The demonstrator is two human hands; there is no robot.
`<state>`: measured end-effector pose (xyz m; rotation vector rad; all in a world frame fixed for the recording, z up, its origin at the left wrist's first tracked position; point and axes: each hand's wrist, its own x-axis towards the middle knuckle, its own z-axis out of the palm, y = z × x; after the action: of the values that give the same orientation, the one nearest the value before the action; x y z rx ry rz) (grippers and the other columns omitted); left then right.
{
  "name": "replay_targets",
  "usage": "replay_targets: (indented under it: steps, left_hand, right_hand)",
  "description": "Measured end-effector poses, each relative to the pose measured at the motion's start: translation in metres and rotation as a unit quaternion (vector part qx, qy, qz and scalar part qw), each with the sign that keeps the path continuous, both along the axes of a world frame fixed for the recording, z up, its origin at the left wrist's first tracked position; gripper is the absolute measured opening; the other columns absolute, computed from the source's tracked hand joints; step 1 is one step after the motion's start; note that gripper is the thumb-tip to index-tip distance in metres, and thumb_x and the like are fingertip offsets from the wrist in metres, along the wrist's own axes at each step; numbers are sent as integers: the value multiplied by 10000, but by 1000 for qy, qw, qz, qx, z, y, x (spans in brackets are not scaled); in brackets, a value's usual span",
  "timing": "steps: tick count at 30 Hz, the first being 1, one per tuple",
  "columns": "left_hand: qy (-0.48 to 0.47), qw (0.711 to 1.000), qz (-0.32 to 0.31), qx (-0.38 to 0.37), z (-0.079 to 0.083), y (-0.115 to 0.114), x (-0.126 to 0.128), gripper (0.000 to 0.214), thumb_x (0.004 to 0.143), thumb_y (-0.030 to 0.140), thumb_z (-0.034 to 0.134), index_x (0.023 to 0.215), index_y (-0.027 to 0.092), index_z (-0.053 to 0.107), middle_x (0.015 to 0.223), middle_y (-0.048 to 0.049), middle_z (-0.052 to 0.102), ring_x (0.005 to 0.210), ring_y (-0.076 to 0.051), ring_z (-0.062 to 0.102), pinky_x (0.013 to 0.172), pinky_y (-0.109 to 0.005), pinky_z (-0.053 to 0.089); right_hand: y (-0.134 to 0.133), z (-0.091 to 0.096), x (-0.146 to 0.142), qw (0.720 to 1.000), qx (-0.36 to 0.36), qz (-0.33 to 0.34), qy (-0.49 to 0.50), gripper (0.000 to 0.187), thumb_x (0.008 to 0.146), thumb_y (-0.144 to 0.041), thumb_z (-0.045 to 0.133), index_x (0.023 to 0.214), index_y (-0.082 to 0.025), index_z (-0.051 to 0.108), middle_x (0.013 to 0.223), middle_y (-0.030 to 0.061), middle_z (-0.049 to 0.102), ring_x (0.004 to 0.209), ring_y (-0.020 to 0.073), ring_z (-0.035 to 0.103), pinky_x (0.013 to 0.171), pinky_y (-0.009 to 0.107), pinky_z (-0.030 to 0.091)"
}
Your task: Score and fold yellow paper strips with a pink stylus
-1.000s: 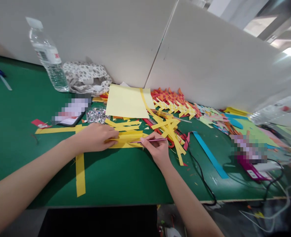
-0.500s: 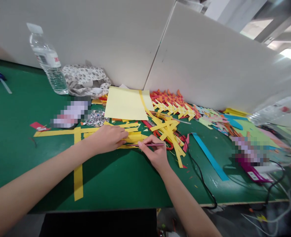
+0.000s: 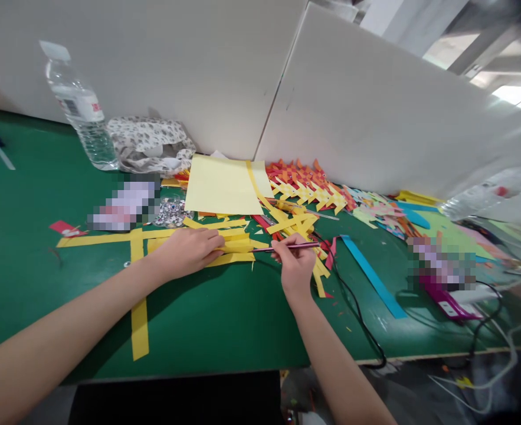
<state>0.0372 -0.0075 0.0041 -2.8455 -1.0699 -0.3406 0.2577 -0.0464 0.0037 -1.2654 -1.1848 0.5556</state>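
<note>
My left hand [image 3: 192,251] is closed over folded yellow paper strips [image 3: 238,243], holding them down on the green table. Between the thumb and fingers of my right hand [image 3: 294,267] is a slim pinkish pen-like tool [image 3: 308,245]. Its tip points left, close to the right ends of the strips; I cannot tell if it touches them. A long yellow strip [image 3: 140,330] hangs toward the table's front edge, crossing another yellow strip [image 3: 96,239]. Just beyond my right hand lies a heap of loose yellow strips [image 3: 295,224], with red-handled scissors partly hidden beneath.
Behind my hands lie a pale yellow sheet [image 3: 222,186], a bag of small shiny gems [image 3: 171,212] and a phone [image 3: 123,203]. A water bottle [image 3: 81,112] stands at the back left. Woven paper pieces [image 3: 307,192], a blue strip [image 3: 373,277] and a black cable [image 3: 357,319] lie rightward.
My right hand has moved right and slightly away from me with the pen-like tool, drawing its tip back from over the yellow strips. My left hand stays on the strips.
</note>
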Motion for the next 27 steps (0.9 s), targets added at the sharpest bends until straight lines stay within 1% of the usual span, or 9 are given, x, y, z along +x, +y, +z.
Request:
replay_targets:
  steps: [1,5,6,11,17,22,27]
  left_hand:
    - [1,1000,1,0,0,0,0,245,949,329,358,922,181,550,898,-27,642,798,-175,636,556,-261,413]
    - [1,1000,-1,4,-1,-1,1,243,949,329,360,926,182,552,894,-27,639,807,-179,639,562,-264,425]
    - [2,1000,-2,5,-2,-1,1,243,949,328,359,925,182,552,893,-28,639,810,-179,640,564,-262,428]
    - [2,1000,-7,10,-3,0,1,252,953,324,352,927,177,556,897,-39,643,811,-169,639,574,-240,430]
    - [5,1000,-10,12,-1,-1,0,264,956,312,335,933,175,560,909,-45,647,822,-172,639,566,-239,420]
    - [1,1000,-8,4,-1,-1,1,270,958,316,331,927,178,562,905,-40,648,800,-166,639,538,-234,393]
    - [2,1000,-6,-8,0,0,1,257,956,311,340,918,180,557,904,-32,647,791,-162,639,517,-234,371]
  right_hand:
    - [1,0,0,1000,-7,0,8,208,710,-245,653,566,-201,510,455,-50,508,441,117,479,459,246,362]
    - [3,-1,-2,998,-45,54,1,200,700,-272,661,573,-196,527,473,-43,537,452,119,494,471,247,378]
    - [4,-1,-2,997,-50,52,-3,199,699,-267,657,569,-196,525,469,-45,534,451,118,493,473,246,378]
    - [7,0,2,999,-49,0,3,204,685,-240,637,541,-198,499,440,-59,496,442,113,478,462,238,357]
    - [7,1,3,998,-54,-24,10,202,672,-244,636,540,-202,489,432,-61,486,418,110,455,434,237,334]
    - [6,2,2,998,-49,-35,-3,192,678,-251,629,549,-204,495,441,-55,492,424,116,462,437,241,340]
    - [6,2,3,998,-48,-39,5,188,682,-234,619,552,-207,486,437,-65,452,413,112,430,428,245,317]
